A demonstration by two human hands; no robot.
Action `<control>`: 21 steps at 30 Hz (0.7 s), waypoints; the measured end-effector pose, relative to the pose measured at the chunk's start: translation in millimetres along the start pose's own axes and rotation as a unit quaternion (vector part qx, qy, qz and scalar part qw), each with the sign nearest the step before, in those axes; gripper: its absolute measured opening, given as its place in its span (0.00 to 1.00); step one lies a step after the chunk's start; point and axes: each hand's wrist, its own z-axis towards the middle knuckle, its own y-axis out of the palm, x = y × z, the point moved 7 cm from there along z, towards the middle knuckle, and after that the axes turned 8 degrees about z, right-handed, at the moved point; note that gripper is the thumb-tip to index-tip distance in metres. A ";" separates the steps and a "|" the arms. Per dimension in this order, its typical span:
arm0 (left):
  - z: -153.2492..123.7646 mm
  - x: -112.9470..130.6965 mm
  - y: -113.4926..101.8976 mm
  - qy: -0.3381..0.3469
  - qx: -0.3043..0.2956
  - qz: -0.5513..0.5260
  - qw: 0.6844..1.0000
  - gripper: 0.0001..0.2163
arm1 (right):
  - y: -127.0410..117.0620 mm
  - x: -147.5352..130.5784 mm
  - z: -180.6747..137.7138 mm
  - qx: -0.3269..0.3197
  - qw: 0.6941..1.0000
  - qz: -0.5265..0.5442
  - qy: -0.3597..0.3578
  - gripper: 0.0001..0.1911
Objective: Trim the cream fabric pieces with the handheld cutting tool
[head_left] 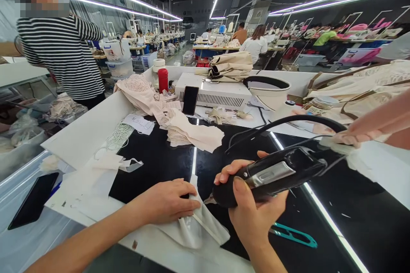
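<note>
My right hand is wrapped round a black corded hand tool with a metal plate on its side; its tip points down at a pale fabric piece on the black glossy worktop. My left hand lies flat on that fabric, fingers together, pressing it down just left of the tool's tip. The tool's black cable loops up and away to the right.
Teal thread snips lie right of my wrist. A stack of cream fabric pieces, a phone leaning on a white box, a red bottle and a white bowl stand behind. A person in stripes stands left; another phone lies at left.
</note>
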 end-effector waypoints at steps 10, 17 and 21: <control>0.7 0.6 2.9 -0.016 -0.010 0.009 1.000 0.10 | 0.6 10.1 1.3 0.005 1.000 -0.015 0.010 0.23; 0.7 -0.1 4.4 -0.027 -0.011 0.009 1.000 0.09 | 2.6 14.9 4.8 0.004 1.000 -0.018 0.002 0.25; 0.1 -1.1 5.0 -0.036 -0.006 0.005 0.999 0.09 | 2.1 19.1 5.8 0.003 0.999 -0.037 0.008 0.21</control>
